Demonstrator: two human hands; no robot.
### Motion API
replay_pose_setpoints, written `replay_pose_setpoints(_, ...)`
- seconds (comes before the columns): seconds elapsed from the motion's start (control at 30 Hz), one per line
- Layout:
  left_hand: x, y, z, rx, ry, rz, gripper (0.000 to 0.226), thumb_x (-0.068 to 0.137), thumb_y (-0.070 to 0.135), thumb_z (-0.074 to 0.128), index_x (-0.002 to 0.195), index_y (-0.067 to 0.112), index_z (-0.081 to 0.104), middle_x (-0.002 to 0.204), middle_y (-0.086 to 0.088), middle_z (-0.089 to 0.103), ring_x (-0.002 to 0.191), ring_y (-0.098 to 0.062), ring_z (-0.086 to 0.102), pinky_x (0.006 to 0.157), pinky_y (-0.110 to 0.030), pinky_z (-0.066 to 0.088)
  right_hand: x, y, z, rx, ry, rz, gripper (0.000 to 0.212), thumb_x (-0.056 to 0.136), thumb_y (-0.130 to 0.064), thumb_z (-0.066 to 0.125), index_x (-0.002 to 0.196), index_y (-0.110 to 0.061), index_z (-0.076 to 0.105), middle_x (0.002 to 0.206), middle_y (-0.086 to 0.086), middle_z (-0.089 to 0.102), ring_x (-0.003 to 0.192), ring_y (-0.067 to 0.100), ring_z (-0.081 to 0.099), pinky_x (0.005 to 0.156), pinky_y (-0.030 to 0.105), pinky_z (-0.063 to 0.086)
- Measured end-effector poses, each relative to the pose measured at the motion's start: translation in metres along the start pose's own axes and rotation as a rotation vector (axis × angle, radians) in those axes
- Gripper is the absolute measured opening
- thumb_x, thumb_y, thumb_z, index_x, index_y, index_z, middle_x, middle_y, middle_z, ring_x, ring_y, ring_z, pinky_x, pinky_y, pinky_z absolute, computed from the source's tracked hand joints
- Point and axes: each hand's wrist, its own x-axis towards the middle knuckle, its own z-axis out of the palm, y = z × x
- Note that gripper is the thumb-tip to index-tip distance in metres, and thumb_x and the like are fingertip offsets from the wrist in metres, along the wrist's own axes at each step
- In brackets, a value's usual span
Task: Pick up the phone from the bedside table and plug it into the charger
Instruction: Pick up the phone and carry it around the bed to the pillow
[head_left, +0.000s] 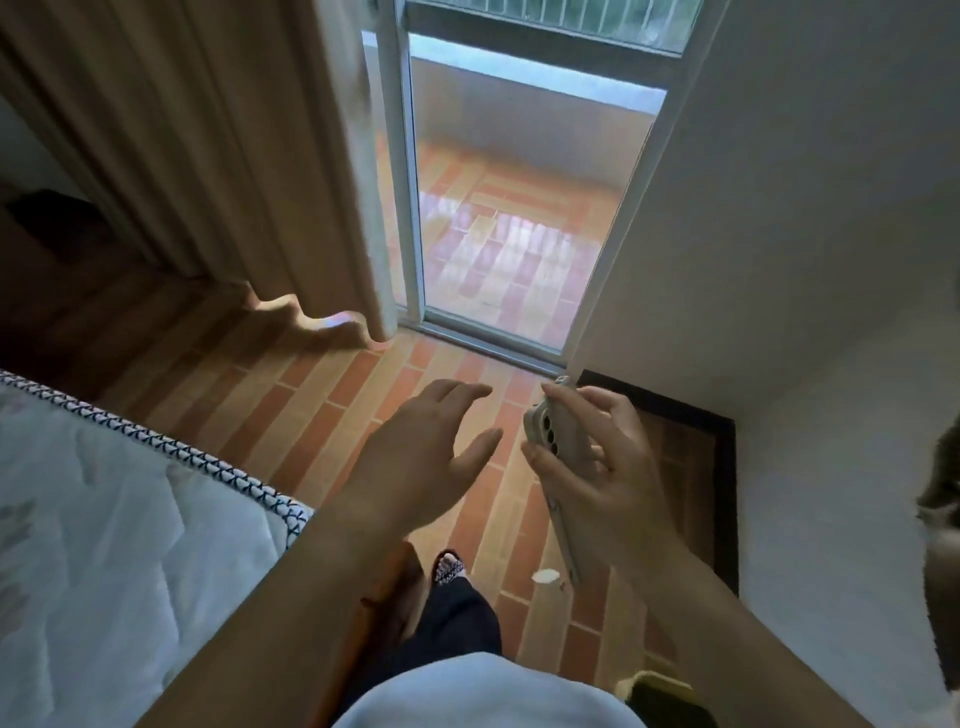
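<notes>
My right hand (602, 467) grips a phone (553, 431) in a pale case, held upright and edge-on with its camera lenses facing left. The phone's lower end pokes out below the palm. My left hand (421, 457) hovers just left of the phone with fingers spread and nothing in it, a small gap apart from the phone. No charger or cable shows in this view, and no bedside table either.
A mattress (104, 519) with patterned edging fills the lower left. Ahead stand a glass balcony door (509, 208) and a beige curtain (218, 156). The white wall (805, 260) runs along the right. Brick-pattern floor (332, 395) lies below, with my sandalled foot (449, 566).
</notes>
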Motion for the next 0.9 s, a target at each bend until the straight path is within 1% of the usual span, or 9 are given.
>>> replay_pose_setpoints(0.1, 0.062, -0.019, -0.024, 0.013, 0.017, -0.034, 0.046, 0.087, 0.048, 0.048, 0.131, 0.033, 0.04, 0.139, 0.008, 0.044, 0.113, -0.013, 0.052, 0.086, -0.034, 0.05, 0.072, 0.004, 0.013, -0.033, -0.031, -0.014, 0.051, 0.074, -0.059, 0.059, 0.123, -0.044, 0.051, 0.124, -0.005, 0.049, 0.112, 0.007, 0.048, 0.084, 0.021, 0.052)
replay_pose_setpoints(0.23, 0.124, -0.047, -0.057, 0.009, 0.074, -0.08, 0.046, 0.087, 0.046, 0.049, 0.13, 0.031, 0.043, 0.137, 0.006, 0.047, 0.119, -0.014, 0.047, 0.095, -0.038, 0.047, 0.156, 0.001, 0.036, -0.005, -0.124, -0.051, 0.048, 0.076, -0.056, 0.061, 0.121, -0.048, 0.049, 0.126, -0.004, 0.046, 0.113, 0.001, 0.044, 0.078, 0.005, 0.043)
replay_pose_setpoints(0.33, 0.156, -0.074, -0.079, -0.005, 0.112, -0.149, 0.045, 0.087, 0.046, 0.049, 0.129, 0.031, 0.044, 0.136, 0.006, 0.048, 0.12, -0.013, 0.047, 0.095, -0.041, 0.047, 0.211, -0.002, 0.063, 0.028, -0.189, -0.076, 0.049, 0.075, -0.057, 0.06, 0.122, -0.045, 0.05, 0.123, -0.003, 0.046, 0.112, -0.002, 0.042, 0.078, 0.001, 0.039)
replay_pose_setpoints(0.47, 0.197, -0.119, -0.107, 0.007, 0.198, -0.248, 0.043, 0.087, 0.046, 0.048, 0.127, 0.031, 0.046, 0.133, 0.006, 0.049, 0.117, -0.013, 0.048, 0.094, -0.039, 0.046, 0.282, 0.0, 0.109, 0.034, -0.317, -0.113, 0.05, 0.07, -0.068, 0.054, 0.118, -0.057, 0.048, 0.122, -0.011, 0.042, 0.115, -0.01, 0.035, 0.076, 0.0, 0.038)
replay_pose_setpoints(0.53, 0.22, -0.143, -0.121, 0.006, 0.245, -0.305, 0.041, 0.087, 0.046, 0.048, 0.126, 0.032, 0.046, 0.133, 0.008, 0.049, 0.116, -0.012, 0.048, 0.092, -0.035, 0.046, 0.322, 0.003, 0.134, 0.031, -0.373, -0.145, 0.047, 0.069, -0.07, 0.052, 0.115, -0.062, 0.046, 0.121, -0.013, 0.041, 0.113, -0.015, 0.034, 0.074, 0.0, 0.037)
replay_pose_setpoints(0.63, 0.261, -0.178, -0.142, -0.015, 0.31, -0.384, 0.038, 0.087, 0.046, 0.049, 0.124, 0.036, 0.047, 0.132, 0.012, 0.047, 0.111, -0.008, 0.049, 0.088, -0.031, 0.047, 0.384, 0.006, 0.174, 0.054, -0.428, -0.193, 0.046, 0.069, -0.07, 0.052, 0.114, -0.064, 0.045, 0.122, -0.011, 0.042, 0.111, -0.017, 0.033, 0.077, -0.005, 0.031)
replay_pose_setpoints(0.7, 0.29, -0.199, -0.157, -0.021, 0.348, -0.432, 0.037, 0.087, 0.045, 0.05, 0.123, 0.036, 0.047, 0.132, 0.012, 0.048, 0.112, -0.01, 0.049, 0.086, -0.028, 0.046, 0.428, 0.006, 0.198, 0.061, -0.466, -0.222, 0.043, 0.069, -0.07, 0.051, 0.111, -0.067, 0.043, 0.123, -0.011, 0.042, 0.11, -0.017, 0.034, 0.076, -0.006, 0.03)
replay_pose_setpoints(0.8, 0.331, -0.229, -0.181, 0.001, 0.352, -0.5, 0.04, 0.088, 0.047, 0.05, 0.126, 0.036, 0.045, 0.137, 0.011, 0.045, 0.118, -0.012, 0.046, 0.084, -0.026, 0.039, 0.488, 0.003, 0.232, 0.057, -0.509, -0.291, 0.045, 0.07, -0.069, 0.051, 0.113, -0.066, 0.042, 0.122, -0.011, 0.041, 0.106, -0.007, 0.037, 0.075, -0.004, 0.031)
replay_pose_setpoints(0.9, 0.356, -0.261, -0.204, -0.006, 0.376, -0.555, 0.043, 0.087, 0.049, 0.049, 0.128, 0.037, 0.043, 0.139, 0.011, 0.042, 0.119, -0.011, 0.045, 0.081, -0.024, 0.038, 0.539, -0.003, 0.269, 0.061, -0.571, -0.353, 0.048, 0.071, -0.071, 0.047, 0.118, -0.064, 0.04, 0.125, -0.012, 0.039, 0.112, -0.002, 0.036, 0.079, -0.001, 0.031)
